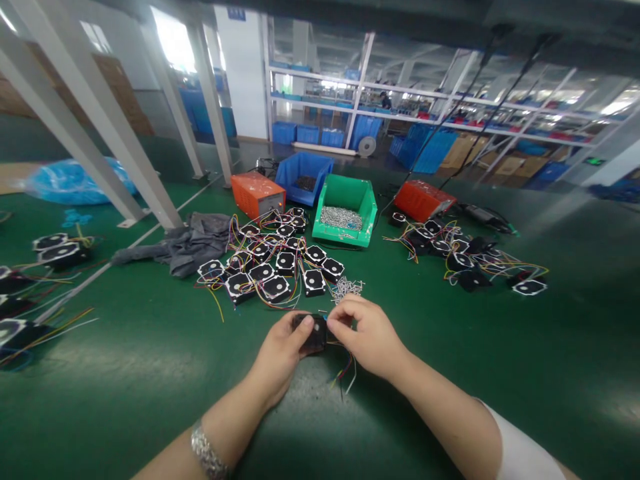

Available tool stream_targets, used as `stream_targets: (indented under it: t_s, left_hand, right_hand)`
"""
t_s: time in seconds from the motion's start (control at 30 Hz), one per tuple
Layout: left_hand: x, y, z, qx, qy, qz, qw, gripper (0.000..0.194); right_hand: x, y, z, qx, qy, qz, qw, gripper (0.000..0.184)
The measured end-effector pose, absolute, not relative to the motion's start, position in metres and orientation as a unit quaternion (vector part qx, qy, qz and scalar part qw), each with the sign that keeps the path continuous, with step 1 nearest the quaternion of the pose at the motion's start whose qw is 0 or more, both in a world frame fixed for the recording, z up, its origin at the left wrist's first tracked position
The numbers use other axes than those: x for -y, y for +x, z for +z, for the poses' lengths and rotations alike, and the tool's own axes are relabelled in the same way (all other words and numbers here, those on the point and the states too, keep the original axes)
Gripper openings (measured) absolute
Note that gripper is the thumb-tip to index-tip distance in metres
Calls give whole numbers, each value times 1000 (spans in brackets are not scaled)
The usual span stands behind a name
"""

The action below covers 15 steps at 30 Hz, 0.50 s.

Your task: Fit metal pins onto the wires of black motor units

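Observation:
My left hand [286, 347] is closed around a small black square motor [315, 339], its thumb lying on the upper face. Coloured wires [345, 373] trail from the motor down toward me. At the motor's right edge my right hand [367, 333] pinches thumb and fingers together; whatever is between them is too small to make out. A bit of blue shows by those fingertips. Just beyond my right hand lies a loose pile of silver screws [347, 289]. Past the left hand is a heap of similar motors [275, 288] with white-edged faces and tangled wires.
Behind the motors stand a green bin [370, 230] of small metal parts, a blue bin [320, 167] and two orange boxes [257, 193] [424, 199]. A grey cloth [193, 243] lies left. More wired motors [463, 260] are at right and far left [63, 253].

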State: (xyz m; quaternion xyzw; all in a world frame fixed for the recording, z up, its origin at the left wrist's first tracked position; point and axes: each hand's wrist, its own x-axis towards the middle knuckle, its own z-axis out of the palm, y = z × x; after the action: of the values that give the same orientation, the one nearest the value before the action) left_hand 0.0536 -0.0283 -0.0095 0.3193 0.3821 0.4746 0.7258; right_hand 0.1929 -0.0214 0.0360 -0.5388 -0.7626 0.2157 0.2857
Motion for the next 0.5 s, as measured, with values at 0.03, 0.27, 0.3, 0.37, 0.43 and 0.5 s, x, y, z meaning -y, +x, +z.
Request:
stream_targets:
  t_s: [0.03,0.27,0.3,0.37,0.43,0.5]
  left_hand:
    - [28,53,-10,-379,319,475,727,22]
    - [28,53,-9,-375,318,478,728,21]
    - [28,53,-9,-372,319,477,730,21]
    - [29,53,-8,-368,320,476,732,21]
    - [29,54,-8,-368,319,478,731,22]
    - [29,54,-8,-370,314,481,730,23]
  right_hand:
    - [23,191,36,758,-538,219,297,11]
    - [26,186,36,741,-533,269,309,12]
    - [27,185,34,744,-534,265,301,12]
    - [27,184,30,752,-541,234,294,12]
    - [28,182,25,763,-544,188,294,12]
    - [29,180,21,775,-538,145,297,12]
